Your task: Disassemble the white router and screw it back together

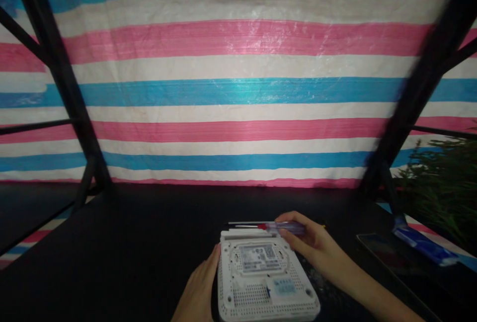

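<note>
A white router (261, 282) lies underside up on the black table, showing a printed label, rows of vent holes and a small bluish sticker. Along its left side rests my left hand (199, 287), closed against the edge, with most of its fingers hidden. My right hand (303, 237) pinches the clear purplish handle of a screwdriver (288, 226) between thumb and fingers. The screwdriver lies level just beyond the router's far edge, its red collar and thin shaft pointing left. A small yellow bit shows behind the right hand, too small to name.
A dark flat panel (391, 265) lies on the black table (130, 252) at the right, with a blue packet (425, 246) beside it. Black posts (59, 73) slant up on both sides. Behind hangs a striped tarp (238, 68); green foliage (447, 178) is at the right.
</note>
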Motion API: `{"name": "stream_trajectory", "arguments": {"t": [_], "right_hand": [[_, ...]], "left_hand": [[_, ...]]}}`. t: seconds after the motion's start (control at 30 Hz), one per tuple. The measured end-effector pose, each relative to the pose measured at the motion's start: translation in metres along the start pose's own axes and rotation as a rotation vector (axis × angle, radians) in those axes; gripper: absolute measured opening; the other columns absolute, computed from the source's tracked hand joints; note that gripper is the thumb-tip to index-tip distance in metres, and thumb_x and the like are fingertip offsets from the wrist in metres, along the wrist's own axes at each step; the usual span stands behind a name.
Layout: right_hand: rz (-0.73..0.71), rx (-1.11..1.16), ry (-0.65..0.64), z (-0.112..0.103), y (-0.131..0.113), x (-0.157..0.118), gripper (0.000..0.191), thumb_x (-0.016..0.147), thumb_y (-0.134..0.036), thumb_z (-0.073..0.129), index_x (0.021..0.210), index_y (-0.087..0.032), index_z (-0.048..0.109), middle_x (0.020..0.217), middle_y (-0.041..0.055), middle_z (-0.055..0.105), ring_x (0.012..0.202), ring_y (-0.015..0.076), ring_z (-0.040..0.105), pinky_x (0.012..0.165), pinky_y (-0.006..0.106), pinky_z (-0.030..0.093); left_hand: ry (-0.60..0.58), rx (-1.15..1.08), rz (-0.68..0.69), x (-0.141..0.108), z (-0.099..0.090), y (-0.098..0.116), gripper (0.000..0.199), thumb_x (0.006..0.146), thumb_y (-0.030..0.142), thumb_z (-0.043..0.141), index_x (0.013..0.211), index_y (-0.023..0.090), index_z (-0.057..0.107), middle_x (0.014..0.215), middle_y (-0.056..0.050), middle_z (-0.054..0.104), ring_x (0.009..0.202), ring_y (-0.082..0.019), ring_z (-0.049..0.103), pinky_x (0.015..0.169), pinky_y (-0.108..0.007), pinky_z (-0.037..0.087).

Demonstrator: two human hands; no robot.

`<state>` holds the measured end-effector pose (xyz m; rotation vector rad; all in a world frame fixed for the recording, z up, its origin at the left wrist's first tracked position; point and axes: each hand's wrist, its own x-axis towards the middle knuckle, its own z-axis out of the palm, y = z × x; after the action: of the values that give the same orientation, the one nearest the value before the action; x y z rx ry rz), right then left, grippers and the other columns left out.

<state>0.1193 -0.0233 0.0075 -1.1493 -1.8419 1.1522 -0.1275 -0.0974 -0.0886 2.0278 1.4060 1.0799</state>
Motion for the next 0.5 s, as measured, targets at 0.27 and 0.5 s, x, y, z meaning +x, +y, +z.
{"name": "stream_trajectory", "arguments": {"t": [0.27,0.5], "right_hand": [[-0.202,-0.558,-0.248,0.022,-0.037,0.03,0.022,0.086,-0.032,0.049,0.098,-0.016,0.059,0.083,0.0029,0.063,0.072,0.0106,0.057,0.062,0.02,0.041],[-0.311,-0.809,-0.387,0.033,-0.064,0.044,0.019,0.08,-0.024,0.052,0.096,-0.016,0.059,0.091,0.0052,0.064,0.079,0.0147,0.059,0.067,0.025,0.04]], "left_hand": [[-0.057,0.049,-0.099,-0.003,0.001,-0.003,0.115,0.048,0.029,0.087,0.146,0.024,0.025,0.147,-0.011,0.039,0.132,-0.037,0.037,0.109,-0.05,0.031],[-0.089,-0.011,-0.155,0.001,-0.009,0.02,0.116,0.044,0.023,0.086,0.144,0.028,0.026,0.147,-0.008,0.04,0.131,-0.037,0.038,0.109,-0.047,0.03]]}}
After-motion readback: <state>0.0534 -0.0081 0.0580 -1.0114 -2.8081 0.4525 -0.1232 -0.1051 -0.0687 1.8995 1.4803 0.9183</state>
